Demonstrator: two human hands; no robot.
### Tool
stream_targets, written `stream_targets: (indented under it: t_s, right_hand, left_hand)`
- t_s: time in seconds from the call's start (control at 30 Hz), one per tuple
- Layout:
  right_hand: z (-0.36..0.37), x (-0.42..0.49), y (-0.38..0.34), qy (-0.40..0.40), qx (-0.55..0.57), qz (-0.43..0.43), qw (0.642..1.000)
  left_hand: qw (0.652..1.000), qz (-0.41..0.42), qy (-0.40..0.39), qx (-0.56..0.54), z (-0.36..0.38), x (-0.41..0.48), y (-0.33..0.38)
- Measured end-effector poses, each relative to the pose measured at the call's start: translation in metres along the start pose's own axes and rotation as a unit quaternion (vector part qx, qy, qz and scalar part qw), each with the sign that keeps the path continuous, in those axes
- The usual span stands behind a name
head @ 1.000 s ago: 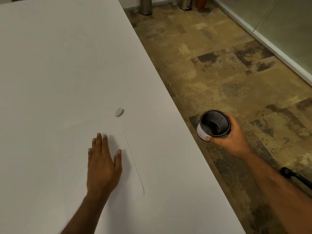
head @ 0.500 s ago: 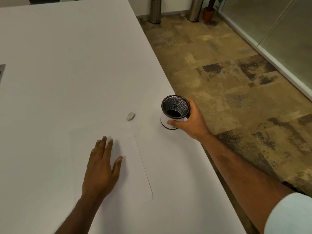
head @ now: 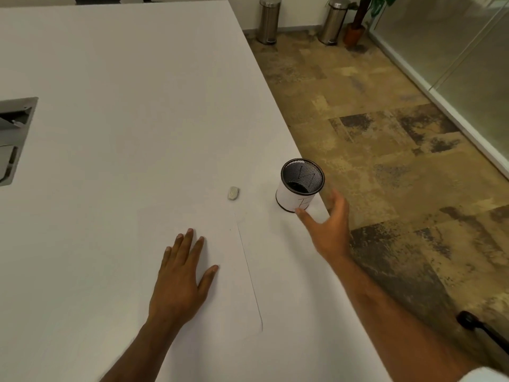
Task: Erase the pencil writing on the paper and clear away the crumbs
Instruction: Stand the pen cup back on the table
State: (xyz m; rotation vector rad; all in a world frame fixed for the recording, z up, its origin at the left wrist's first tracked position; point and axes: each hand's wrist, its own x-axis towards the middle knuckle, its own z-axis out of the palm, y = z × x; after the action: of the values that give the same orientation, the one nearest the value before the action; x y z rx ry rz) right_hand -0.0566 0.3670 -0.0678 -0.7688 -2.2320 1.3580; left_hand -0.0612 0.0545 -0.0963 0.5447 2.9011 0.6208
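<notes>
1. Down by the right edge of the white counter (head: 124, 106), a black mesh cup wrapped in white paper (head: 292, 198) stands upright with its mouth open. It looks parked there as the bin for the rubbings.
2. Right hand (head: 330, 224) sits just beside it, fingers spread and loose, gripping nothing. Its thumb tip is at the cup's base; whether it touches, I cannot tell.
3. Left hand (head: 181, 279) lies palm down, fingers straight, on the white sheet of paper (head: 228, 271), which sits toward the counter's near edge. That looks like pinning, so the sheet won't skid under rubbing.
4. Small grey eraser (head: 233, 193) lies on bare counter just past the sheet's far right corner, between sheet and cup. It's untouched and an easy reach for either hand.
5. Pencil marks? Too faint to make out from up here, and the same goes for crumbs.
6. My call: the eraser gets picked up next, most likely by the free right hand while the left keeps the sheet flat.
</notes>
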Motion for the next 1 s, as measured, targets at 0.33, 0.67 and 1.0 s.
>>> stream_targets:
  t_s: [0.33, 0.67, 1.0]
  right_hand:
    - [0.010, -0.141, -0.013, -0.084, -0.021, -0.064, 0.994]
    - [0.021, -0.107, -0.047, -0.252, -0.145, -0.151, 0.945]
    - [0.121, -0.009, -0.086, -0.236, -0.262, -0.102, 0.930]
  left_hand:
    - [0.999, 0.022, 0.022, -0.035, -0.024, -0.009, 0.008]
    - [1.000, -0.003, -0.015, -0.011, -0.068, -0.035, -0.015]
    - [0.983, -0.007, -0.171, 0.063, -0.057, -0.050, -0.038]
